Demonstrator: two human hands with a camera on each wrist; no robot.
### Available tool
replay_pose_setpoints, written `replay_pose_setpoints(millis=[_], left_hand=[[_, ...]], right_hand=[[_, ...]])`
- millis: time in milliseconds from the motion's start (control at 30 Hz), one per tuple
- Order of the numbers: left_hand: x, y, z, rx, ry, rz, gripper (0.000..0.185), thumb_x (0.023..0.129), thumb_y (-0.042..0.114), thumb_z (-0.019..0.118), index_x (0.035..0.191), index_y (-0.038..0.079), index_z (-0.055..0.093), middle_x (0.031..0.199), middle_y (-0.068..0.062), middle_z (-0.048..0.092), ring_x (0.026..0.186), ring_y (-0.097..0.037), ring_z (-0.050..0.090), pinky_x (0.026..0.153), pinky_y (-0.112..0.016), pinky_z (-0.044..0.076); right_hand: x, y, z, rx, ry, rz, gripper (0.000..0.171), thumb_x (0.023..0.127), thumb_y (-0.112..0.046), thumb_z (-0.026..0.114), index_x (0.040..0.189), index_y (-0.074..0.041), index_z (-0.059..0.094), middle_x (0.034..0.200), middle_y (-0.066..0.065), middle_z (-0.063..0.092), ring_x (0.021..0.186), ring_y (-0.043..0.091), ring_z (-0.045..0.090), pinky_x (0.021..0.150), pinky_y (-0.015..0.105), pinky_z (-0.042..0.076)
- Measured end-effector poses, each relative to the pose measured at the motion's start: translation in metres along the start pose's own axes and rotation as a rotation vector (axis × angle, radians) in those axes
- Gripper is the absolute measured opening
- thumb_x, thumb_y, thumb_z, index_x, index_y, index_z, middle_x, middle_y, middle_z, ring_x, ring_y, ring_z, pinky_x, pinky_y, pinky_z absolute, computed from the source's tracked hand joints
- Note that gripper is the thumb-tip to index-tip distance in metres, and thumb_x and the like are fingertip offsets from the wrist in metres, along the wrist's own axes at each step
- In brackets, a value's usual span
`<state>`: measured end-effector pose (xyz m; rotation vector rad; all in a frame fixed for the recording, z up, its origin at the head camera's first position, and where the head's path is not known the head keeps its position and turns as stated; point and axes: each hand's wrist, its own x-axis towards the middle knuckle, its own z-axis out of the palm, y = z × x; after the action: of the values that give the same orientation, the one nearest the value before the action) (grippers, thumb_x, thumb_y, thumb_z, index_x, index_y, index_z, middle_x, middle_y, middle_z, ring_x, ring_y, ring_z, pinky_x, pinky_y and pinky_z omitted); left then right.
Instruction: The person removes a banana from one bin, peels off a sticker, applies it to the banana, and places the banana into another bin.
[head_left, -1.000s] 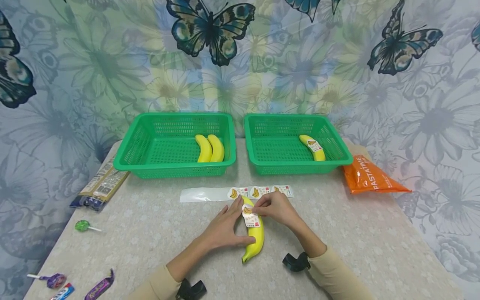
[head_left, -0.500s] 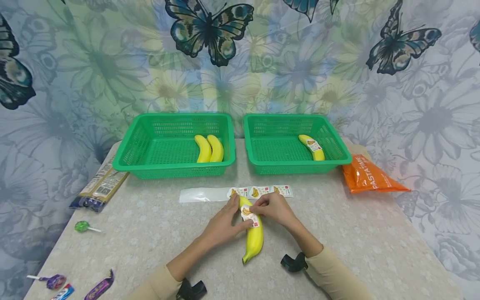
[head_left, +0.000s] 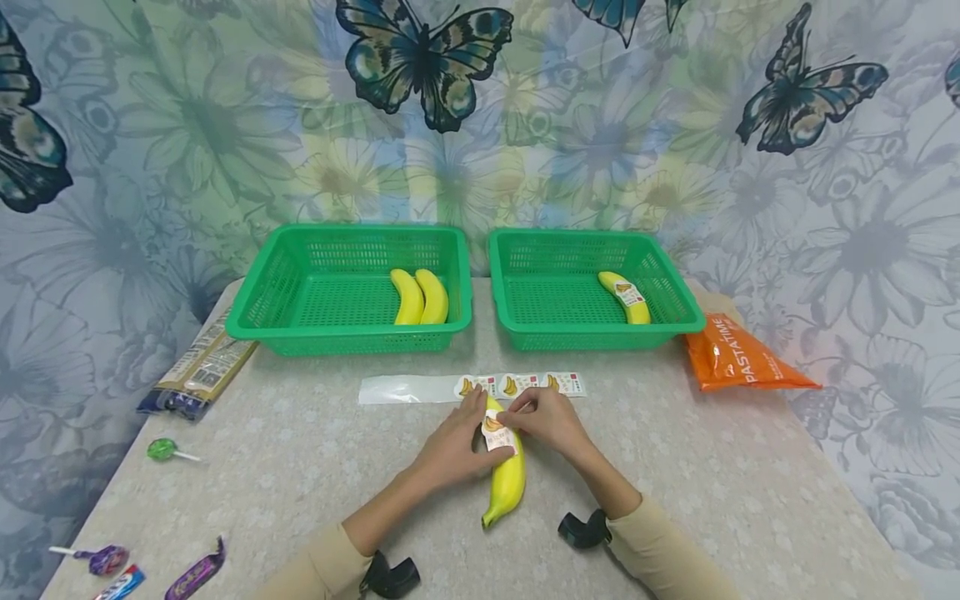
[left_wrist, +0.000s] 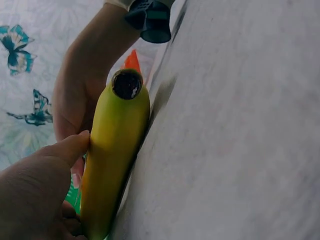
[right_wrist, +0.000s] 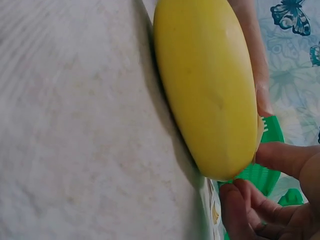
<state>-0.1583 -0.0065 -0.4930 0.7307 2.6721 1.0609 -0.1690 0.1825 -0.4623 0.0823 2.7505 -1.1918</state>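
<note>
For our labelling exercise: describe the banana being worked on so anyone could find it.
On the table, in front of the two green baskets, just below the sticker strip. It is the only banana outside a basket, lying between both hands with a label on it.

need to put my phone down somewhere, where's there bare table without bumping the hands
Bare table lies between the lollipop and the left hand, and between the right hand and the orange packet. It is crowded in the middle: both hands on the banana, with the sticker strip just behind.
</note>
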Motion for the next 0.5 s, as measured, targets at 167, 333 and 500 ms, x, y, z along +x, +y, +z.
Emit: replay_pose_setpoints(millis=[167,333,500], left_hand=[[0.001,-0.003,-0.002,-0.004,-0.035,0.007,0.1,0.086,0.062,0.062,0.156,0.005,0.018,0.164,-0.011,0.011,0.152,-0.026,0.013,0.124,-0.05,0.013],[0.001,-0.004,-0.003,0.001,-0.051,0.01,0.101,0.085,0.063,0.062,0.156,0.006,0.017,0.165,-0.009,0.01,0.152,-0.023,0.011,0.124,-0.051,0.01],[0.002,-0.004,-0.002,0.006,-0.048,0.012,0.104,0.084,0.065,0.062,0.156,0.005,0.016,0.165,-0.009,0.009,0.152,-0.023,0.011,0.125,-0.05,0.01]], right_hand=[[0.003,0.006,0.007,0.022,-0.061,0.06,0.038,0.081,-0.045,0.073,0.094,-0.009,0.07,0.066,0.002,0.065,0.055,0.012,0.06,0.052,0.024,0.047],[0.004,0.011,0.01,0.062,-0.088,0.057,0.043,0.082,-0.049,0.072,0.095,-0.008,0.071,0.071,0.002,0.068,0.055,0.013,0.063,0.051,0.025,0.051],[0.008,0.015,0.001,0.143,-0.208,0.033,0.036,0.087,-0.039,0.072,0.098,-0.004,0.074,0.079,0.006,0.071,0.059,0.012,0.065,0.057,0.026,0.057]])
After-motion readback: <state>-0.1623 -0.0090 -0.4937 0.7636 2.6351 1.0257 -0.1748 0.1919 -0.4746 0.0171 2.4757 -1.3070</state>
